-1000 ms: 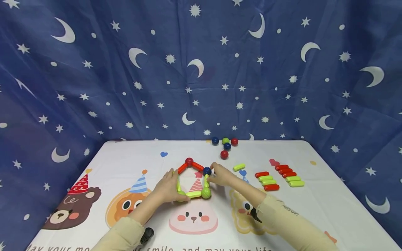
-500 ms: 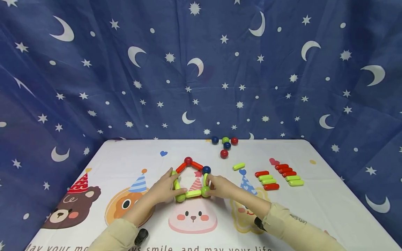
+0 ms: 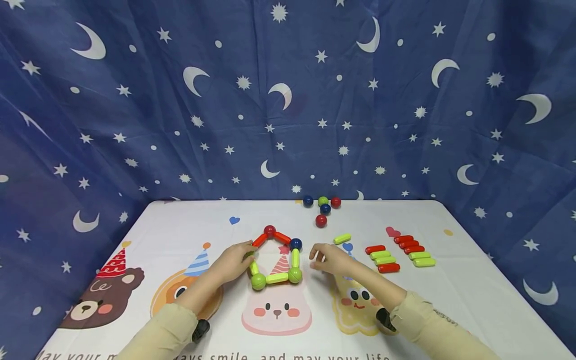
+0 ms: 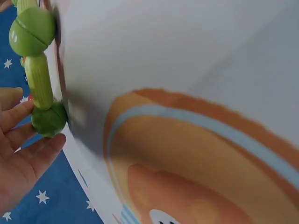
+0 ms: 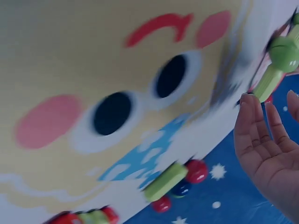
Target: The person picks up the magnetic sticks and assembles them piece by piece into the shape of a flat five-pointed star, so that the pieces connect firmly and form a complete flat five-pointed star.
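A pentagon of toy building rods and balls lies on the table. Two red rods meet at its far red ball (image 3: 269,231), and a blue ball (image 3: 295,243) forms the right corner. Yellow-green rods, such as the near rod (image 3: 277,277), join the green balls (image 3: 258,281) on the other sides. My left hand (image 3: 231,261) holds the left green ball (image 4: 49,122) between its digits, partly covering it in the head view. Right of the pentagon, my right hand (image 3: 333,258) hovers with loosely bent fingers, apart from the frame and holding nothing.
Several loose balls (image 3: 321,221) sit near the table's far edge. A single yellow-green rod (image 3: 342,238) lies beyond my right hand. Further right are two groups of red and yellow-green rods (image 3: 389,268). A blue star-patterned curtain (image 3: 288,125) hangs behind.
My right hand slid down the pentagon's right side, then let go and moved right. My left hand drew its digits in from the left rod to the left green ball.
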The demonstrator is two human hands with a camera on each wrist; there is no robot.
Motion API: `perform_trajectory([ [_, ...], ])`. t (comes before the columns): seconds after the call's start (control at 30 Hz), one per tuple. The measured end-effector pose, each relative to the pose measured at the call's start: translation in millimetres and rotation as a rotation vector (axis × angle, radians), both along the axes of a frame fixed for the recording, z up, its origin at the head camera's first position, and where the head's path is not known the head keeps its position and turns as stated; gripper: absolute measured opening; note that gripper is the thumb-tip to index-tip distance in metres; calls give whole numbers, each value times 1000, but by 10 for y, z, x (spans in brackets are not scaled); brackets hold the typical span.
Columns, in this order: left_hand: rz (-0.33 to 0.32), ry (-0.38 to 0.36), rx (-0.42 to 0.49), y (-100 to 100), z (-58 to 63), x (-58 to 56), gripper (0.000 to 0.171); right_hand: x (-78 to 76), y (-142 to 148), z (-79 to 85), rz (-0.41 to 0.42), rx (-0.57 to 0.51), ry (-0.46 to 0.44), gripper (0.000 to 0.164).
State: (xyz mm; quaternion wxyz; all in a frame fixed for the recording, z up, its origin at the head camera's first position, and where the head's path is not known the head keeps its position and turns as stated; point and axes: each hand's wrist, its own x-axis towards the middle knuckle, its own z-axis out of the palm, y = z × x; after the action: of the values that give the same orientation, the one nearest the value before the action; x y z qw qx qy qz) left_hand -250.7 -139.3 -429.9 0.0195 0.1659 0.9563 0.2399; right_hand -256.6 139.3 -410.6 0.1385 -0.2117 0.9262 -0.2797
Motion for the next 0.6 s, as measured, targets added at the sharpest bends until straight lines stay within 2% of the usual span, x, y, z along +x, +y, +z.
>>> perform_trajectory([
  [0.13, -10, 0, -48, 39, 14, -16, 27, -15, 153, -35, 5, -29, -2, 14],
  [0.27, -44, 99, -121, 158, 6, 67, 26, -36, 299, -47, -5, -48, 32, 12],
  [0.37, -100, 168, -125, 314, 18, 176, 27, -76, 410, -39, -31, -62, 76, 10],
  [0.5, -176, 210, -114, 570, 30, 292, 25, -146, 549, -11, -108, -51, 123, 8],
  [0.6, -173, 237, -128, 752, 8, 318, 23, -208, 641, 5, -199, -17, 154, 7],
])
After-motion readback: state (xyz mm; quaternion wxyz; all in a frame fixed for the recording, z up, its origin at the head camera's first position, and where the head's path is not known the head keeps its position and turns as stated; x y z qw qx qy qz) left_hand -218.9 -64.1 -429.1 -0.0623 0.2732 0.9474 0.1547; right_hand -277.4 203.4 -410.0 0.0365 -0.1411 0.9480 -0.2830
